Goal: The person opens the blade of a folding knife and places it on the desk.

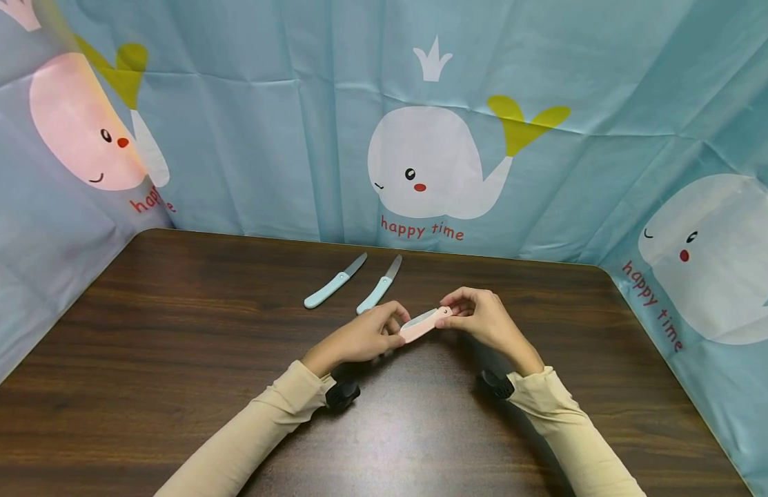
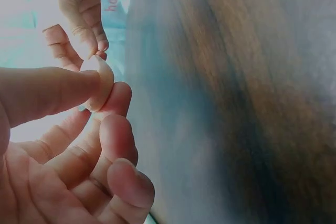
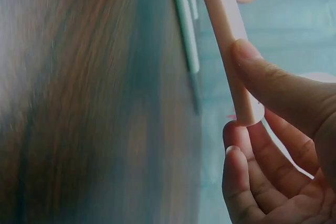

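A pink-handled folding knife [image 1: 424, 326] is held between both hands above the table, its blade lying folded along the handle. My left hand [image 1: 363, 333] pinches the handle's tail end between thumb and fingers; in the left wrist view the pink handle end [image 2: 105, 85] shows past the thumb. At the pivot end, my right hand [image 1: 486, 319] grips with thumb and fingertips. The right wrist view shows the back of the pink handle [image 3: 227, 32] with the right thumb pressed on its side.
Two light-blue folding knives, one on the left [image 1: 326, 290] and one nearer the left hand [image 1: 377, 293], lie unfolded on the brown wooden table [image 1: 172, 359], blades toward the back edge. Behind the table hangs a blue curtain [image 1: 266, 138] printed with whales.
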Available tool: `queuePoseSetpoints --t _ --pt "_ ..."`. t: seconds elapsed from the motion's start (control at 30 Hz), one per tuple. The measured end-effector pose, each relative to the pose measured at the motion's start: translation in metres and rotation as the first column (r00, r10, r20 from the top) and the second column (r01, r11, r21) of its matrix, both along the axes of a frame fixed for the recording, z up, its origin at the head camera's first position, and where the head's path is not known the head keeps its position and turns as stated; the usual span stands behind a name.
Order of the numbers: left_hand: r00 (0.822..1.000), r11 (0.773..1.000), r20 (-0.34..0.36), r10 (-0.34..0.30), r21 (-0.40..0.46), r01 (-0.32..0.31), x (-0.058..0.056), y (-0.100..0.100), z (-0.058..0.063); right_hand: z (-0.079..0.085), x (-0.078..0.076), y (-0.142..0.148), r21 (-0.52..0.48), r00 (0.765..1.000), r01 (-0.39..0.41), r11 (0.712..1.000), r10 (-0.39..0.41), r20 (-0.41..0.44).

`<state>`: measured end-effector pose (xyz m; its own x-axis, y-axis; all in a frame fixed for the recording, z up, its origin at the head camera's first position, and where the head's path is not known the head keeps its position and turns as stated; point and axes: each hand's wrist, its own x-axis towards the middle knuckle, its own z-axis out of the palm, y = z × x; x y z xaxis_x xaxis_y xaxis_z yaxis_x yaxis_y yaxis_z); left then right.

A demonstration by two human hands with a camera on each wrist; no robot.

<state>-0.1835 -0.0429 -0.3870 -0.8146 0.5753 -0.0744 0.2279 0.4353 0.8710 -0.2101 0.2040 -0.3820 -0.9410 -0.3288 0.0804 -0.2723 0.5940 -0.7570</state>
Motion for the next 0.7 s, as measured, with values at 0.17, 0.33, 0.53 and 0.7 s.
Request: queuePoseSetpoints --t 0.17,0.33,0.53,0.7 --pt "1.000 1.000 0.001 -0.014 0.008 0.014 0.010 -0.005 0.006 0.004 0.013 -0.002 -0.024 1.000 0.005 1.000 -0.005 -0.014" --pt "0.999 0.998 0.004 -0.054 0.024 0.053 0.020 -0.010 0.009 0.006 0.031 -0.002 -0.042 1.000 0.010 0.999 -0.011 -0.013" --pt "0.997 0.996 -0.017 -0.081 0.019 0.082 0.030 -0.016 0.009 0.006 0.048 -0.004 -0.057 0.999 0.001 0.998 -0.003 -0.034" --pt "0.996 0.996 -0.029 -0.085 0.014 0.085 0.037 -0.018 0.012 0.006 0.058 -0.006 -0.055 0.998 0.002 0.998 -0.005 -0.066"
